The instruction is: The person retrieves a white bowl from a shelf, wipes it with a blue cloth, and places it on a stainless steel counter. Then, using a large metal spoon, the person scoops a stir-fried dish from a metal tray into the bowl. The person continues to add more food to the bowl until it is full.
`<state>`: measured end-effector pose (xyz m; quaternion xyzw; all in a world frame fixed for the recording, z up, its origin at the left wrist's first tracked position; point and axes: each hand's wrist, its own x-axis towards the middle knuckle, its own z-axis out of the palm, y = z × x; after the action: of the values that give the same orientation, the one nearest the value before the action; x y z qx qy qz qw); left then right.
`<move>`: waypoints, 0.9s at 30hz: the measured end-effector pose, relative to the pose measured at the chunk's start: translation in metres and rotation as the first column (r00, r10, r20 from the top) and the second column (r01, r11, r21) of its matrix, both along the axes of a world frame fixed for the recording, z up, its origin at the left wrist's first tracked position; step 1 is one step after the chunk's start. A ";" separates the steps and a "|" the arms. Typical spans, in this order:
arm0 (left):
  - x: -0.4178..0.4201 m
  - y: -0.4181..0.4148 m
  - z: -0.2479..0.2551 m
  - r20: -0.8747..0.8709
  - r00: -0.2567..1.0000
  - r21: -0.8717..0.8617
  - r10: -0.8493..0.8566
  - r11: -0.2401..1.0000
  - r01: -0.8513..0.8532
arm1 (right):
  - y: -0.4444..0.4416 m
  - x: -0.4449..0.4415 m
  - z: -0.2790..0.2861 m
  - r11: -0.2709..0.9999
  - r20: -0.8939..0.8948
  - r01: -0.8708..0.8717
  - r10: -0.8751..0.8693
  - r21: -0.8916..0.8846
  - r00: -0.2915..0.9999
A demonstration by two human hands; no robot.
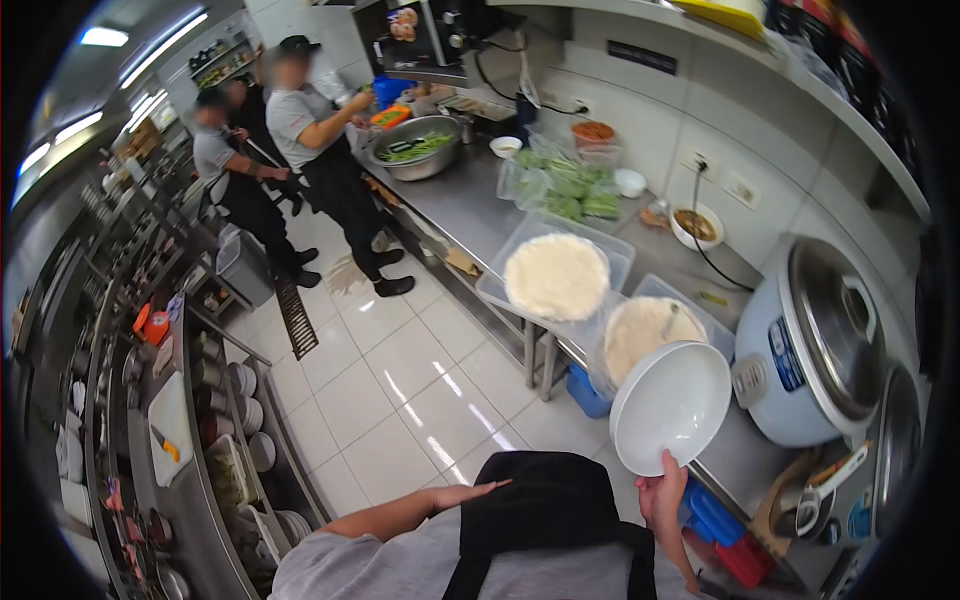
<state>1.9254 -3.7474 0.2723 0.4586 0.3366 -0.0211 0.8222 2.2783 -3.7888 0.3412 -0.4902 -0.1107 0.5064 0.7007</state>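
My right hand (pixel 663 487) grips the rim of a white bowl (pixel 670 409), thumb over the edge. The bowl is tilted, its bare inside facing me, and it hides the near part of a clear plastic tub (pixel 718 319) on the steel counter. In that tub lies pale, grainy food (pixel 641 337) with a utensil stuck in it. A second clear tub (pixel 491 289) beside it holds more of the pale food (pixel 557 276). My left hand (pixel 472 492) lies flat against my black apron (pixel 551 487), holding nothing that I can see.
A large rice cooker (pixel 795 352) stands right of the tubs. Bagged leafy greens (pixel 574 187), a bowl of broth (pixel 696 227) and a steel basin (pixel 416 150) line the counter. Two co-workers (pixel 322 142) (pixel 232 165) stand ahead. A knife (pixel 166 444) lies on a cutting board at left.
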 end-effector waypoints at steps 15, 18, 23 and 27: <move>-0.121 -0.097 -0.108 -0.560 0.009 0.768 0.828 0.523 -0.369 | 0.223 -0.098 -0.016 0.645 -0.076 -0.761 0.757 -0.067 0.649; -0.107 -0.130 -0.112 -0.675 -0.243 0.727 0.697 0.569 -0.385 | 0.245 -0.136 -0.005 0.539 -0.078 -0.838 0.835 -0.077 0.544; -0.051 -0.223 -0.147 -0.896 -0.234 0.421 0.378 0.554 -0.719 | 0.255 -0.202 -0.005 0.345 -0.085 -0.921 0.928 -0.181 0.364; -0.009 -0.278 -0.160 -0.977 -0.103 0.176 0.189 0.425 -0.888 | 0.253 -0.269 -0.011 0.114 -0.102 -0.972 0.985 -0.204 0.137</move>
<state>1.9162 -4.0253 0.1127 -0.1299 0.8886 -0.0155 0.4396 2.0097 -3.5361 0.3300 -0.3857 -0.3684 0.8354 0.1325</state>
